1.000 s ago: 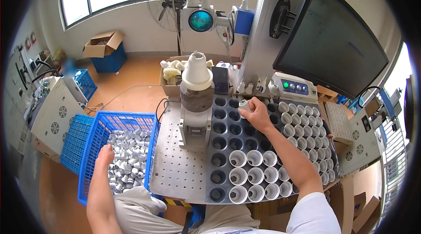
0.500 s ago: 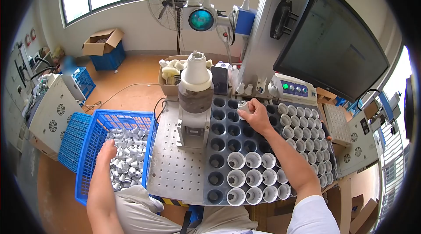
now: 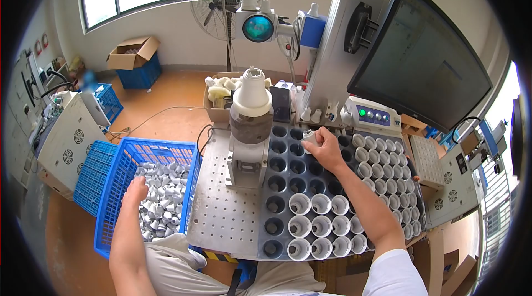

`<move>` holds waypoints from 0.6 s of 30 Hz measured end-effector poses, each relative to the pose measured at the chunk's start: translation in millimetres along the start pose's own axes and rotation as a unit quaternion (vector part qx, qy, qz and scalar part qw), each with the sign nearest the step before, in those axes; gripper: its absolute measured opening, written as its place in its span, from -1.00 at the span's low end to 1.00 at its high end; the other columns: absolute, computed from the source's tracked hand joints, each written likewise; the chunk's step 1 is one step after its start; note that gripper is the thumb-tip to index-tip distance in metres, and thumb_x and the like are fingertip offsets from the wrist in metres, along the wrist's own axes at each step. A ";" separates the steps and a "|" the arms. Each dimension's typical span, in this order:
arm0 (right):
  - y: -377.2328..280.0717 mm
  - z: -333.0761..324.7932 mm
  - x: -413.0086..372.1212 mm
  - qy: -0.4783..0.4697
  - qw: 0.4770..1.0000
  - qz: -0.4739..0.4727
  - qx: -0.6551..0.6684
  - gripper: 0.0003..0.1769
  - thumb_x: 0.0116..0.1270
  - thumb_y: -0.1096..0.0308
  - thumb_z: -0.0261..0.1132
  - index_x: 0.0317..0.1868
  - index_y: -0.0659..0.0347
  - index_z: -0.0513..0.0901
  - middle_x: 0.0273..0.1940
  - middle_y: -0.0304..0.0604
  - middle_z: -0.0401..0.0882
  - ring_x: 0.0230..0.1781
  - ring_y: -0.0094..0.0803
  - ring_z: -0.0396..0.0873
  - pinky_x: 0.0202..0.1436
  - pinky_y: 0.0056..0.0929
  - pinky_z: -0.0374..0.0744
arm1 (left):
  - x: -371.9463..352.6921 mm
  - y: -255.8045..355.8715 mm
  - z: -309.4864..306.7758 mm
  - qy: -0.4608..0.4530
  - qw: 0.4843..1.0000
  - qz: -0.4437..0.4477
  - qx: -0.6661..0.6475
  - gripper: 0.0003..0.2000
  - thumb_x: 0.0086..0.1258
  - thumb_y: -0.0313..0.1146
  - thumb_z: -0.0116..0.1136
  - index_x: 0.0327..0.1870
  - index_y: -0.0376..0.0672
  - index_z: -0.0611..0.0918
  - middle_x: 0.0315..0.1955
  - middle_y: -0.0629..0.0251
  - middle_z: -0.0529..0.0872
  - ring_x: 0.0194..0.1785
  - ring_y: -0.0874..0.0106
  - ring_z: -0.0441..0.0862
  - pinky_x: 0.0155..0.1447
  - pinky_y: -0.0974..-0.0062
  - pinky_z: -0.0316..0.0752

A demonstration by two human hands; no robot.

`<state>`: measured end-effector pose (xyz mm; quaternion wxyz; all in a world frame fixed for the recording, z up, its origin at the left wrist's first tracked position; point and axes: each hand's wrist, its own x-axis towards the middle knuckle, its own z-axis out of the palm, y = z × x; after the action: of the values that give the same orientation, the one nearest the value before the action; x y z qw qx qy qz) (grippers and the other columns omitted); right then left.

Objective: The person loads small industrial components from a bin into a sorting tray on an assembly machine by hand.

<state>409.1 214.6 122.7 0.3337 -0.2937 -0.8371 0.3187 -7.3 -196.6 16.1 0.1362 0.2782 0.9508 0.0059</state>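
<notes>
My right hand [image 3: 326, 149] grips a small white plastic lamp-bulb housing [image 3: 308, 138] between thumb and fingers, over the back of a dark tray [image 3: 284, 195] with round holes. White cup-shaped housings [image 3: 321, 226] stand mouth up in the tray's front and right holes. My left hand [image 3: 135, 190] reaches over the blue crate [image 3: 105, 215], fingers stretched forward at the edge of a heap of white housings [image 3: 163, 199]. Between my hands, a white cone-shaped housing [image 3: 252, 96] sits upright on a metal fixture [image 3: 246, 163].
A lens head [image 3: 258, 28] hangs above the fixture, which stands on a perforated metal plate [image 3: 219, 215]. A monitor [image 3: 424, 57] and a control box with lit buttons [image 3: 374, 113] are at right. Behind the fixture is a carton of pale pieces [image 3: 219, 114].
The whole view has shifted slightly. My right hand still holds the housing over the tray, and my left hand stays at the crate.
</notes>
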 end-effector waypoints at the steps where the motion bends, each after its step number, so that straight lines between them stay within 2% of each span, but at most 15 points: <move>1: -0.6 -0.4 0.1 -0.001 1.000 0.001 0.000 -0.54 0.02 0.23 0.45 -0.50 0.22 0.26 -0.54 -0.22 0.30 -0.49 -0.41 0.23 -0.37 -0.42 0.35 | 1.3 -1.4 1.3 0.000 1.000 -0.001 -0.005 -0.66 0.23 -0.45 -0.16 0.02 -0.24 0.53 0.08 -0.07 0.52 0.20 0.03 0.43 0.27 0.15 0.35; 8: 0.3 0.3 0.3 -0.002 1.000 -0.003 0.004 -0.54 0.03 0.24 0.44 -0.50 0.22 0.26 -0.54 -0.22 0.29 -0.49 -0.41 0.23 -0.38 -0.41 0.35 | -2.2 0.6 0.0 0.011 1.000 0.001 -0.017 -0.66 0.22 -0.46 -0.15 0.01 -0.26 0.53 0.08 -0.09 0.52 0.20 0.03 0.44 0.27 0.15 0.34; 11: 0.8 0.0 0.5 -0.002 1.000 -0.006 0.003 -0.54 0.03 0.24 0.44 -0.50 0.22 0.26 -0.55 -0.22 0.29 -0.49 -0.41 0.23 -0.38 -0.41 0.35 | 1.7 -4.2 6.5 0.041 0.999 0.021 -0.025 -0.72 0.20 -0.46 -0.10 -0.10 -0.34 0.54 -0.04 -0.17 0.56 0.13 -0.02 0.47 0.22 0.15 0.37; 17: -0.4 -0.2 0.2 -0.001 1.000 -0.011 0.008 -0.54 0.03 0.25 0.44 -0.50 0.22 0.26 -0.56 -0.22 0.28 -0.50 -0.40 0.21 -0.39 -0.41 0.34 | 2.5 0.2 3.1 0.038 0.998 0.033 -0.028 -0.72 0.18 -0.47 -0.10 -0.11 -0.36 0.54 -0.04 -0.18 0.56 0.10 -0.03 0.48 0.20 0.15 0.37; 18: 0.4 0.1 0.3 0.000 1.000 -0.012 0.011 -0.55 0.04 0.28 0.44 -0.51 0.20 0.25 -0.55 -0.27 0.24 -0.50 -0.46 0.19 -0.41 -0.45 0.31 | 7.5 2.4 4.6 0.073 0.995 0.051 -0.049 -0.73 0.19 -0.46 -0.11 -0.12 -0.36 0.53 -0.06 -0.18 0.56 0.07 -0.03 0.48 0.18 0.15 0.37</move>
<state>409.0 215.0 122.5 0.3404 -0.2800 -0.8370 0.3243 -10.8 -190.9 10.0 0.0794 0.3180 0.9414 0.0794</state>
